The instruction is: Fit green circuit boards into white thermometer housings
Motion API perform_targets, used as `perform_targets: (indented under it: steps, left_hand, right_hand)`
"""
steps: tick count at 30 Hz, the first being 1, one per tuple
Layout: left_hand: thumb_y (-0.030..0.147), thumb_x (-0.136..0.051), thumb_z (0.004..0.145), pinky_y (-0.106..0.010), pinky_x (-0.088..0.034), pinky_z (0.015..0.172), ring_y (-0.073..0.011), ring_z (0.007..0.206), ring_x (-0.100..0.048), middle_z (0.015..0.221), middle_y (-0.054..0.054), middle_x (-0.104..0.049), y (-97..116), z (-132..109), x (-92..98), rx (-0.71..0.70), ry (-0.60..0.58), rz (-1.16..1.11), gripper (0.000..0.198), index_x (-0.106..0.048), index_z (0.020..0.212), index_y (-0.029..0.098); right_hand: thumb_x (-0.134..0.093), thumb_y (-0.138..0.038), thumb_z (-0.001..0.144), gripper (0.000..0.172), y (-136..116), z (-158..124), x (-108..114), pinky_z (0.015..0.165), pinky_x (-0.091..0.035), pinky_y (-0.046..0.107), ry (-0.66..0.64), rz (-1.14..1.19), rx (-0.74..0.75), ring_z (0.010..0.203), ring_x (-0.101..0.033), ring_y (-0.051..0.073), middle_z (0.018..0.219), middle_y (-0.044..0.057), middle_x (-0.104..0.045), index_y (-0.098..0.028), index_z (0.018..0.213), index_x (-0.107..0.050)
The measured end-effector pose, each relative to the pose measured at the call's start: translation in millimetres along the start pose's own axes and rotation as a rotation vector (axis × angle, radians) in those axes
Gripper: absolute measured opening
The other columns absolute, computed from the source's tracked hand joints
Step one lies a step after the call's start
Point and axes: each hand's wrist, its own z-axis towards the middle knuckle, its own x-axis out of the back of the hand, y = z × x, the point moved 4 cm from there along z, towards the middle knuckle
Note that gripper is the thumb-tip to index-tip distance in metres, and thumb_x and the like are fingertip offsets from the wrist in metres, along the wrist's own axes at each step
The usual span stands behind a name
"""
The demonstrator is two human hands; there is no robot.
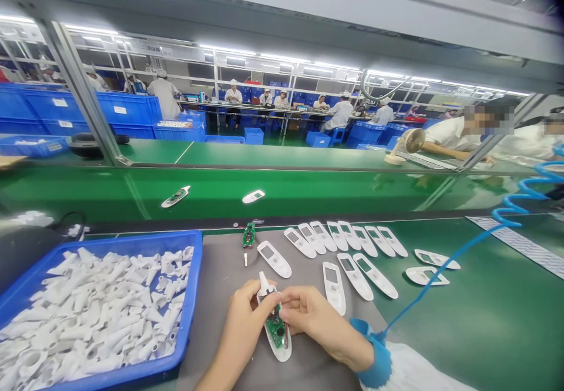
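My left hand (247, 314) is closed around the upper part of a white thermometer housing (282, 353), with a white tip pointing away from me. Inside the housing lies a green circuit board (277, 327). My right hand (304, 311) pinches at the housing's right edge beside the board; whatever its fingertips hold is hidden. Just beyond my hands, a white shell with a window (274, 260) rests on the grey mat (211, 297). A loose green circuit board (249, 235) lies farther back, a small part on wires near it.
On the left stands a blue tray (191, 297) heaped with white nozzle pieces (101, 308). Several white shells (339, 235) lie in rows to the right. A blue coiled cord (423, 297) runs to my right wrist strap. Behind, a green belt (308, 194) carries two housings. Co-workers sit beyond.
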Motion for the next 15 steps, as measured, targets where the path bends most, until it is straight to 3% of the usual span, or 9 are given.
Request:
perform_targets:
  steps: [9,15]
  left_hand:
    - [0.030,-0.053,0.068,-0.026,-0.039,0.064,-0.0184,0.067,-0.054,0.070,-0.002,-0.061,0.1,-1.3,1.6,-0.048,0.059,0.125,0.019,-0.063,0.076,0.016]
    - [0.038,-0.056,0.066,-0.026,-0.041,0.062,-0.0193,0.069,-0.056,0.071,-0.003,-0.063,-4.8,2.2,5.4,0.021,0.083,-0.072,0.029,-0.062,0.079,0.013]
  right_hand:
    - [-0.068,-0.038,0.059,0.029,14.2,4.7,-1.3,0.049,-0.037,0.020,0.080,0.036,0.030,0.054,-0.046,0.009,0.057,-0.004,-0.048,-0.014,0.072,-0.057]
    - [-0.065,-0.033,0.065,0.032,-0.5,-1.8,-2.0,0.059,-0.044,0.022,-0.130,0.217,-0.040,0.067,-0.056,0.012,0.076,0.002,-0.058,-0.016,0.091,-0.058]
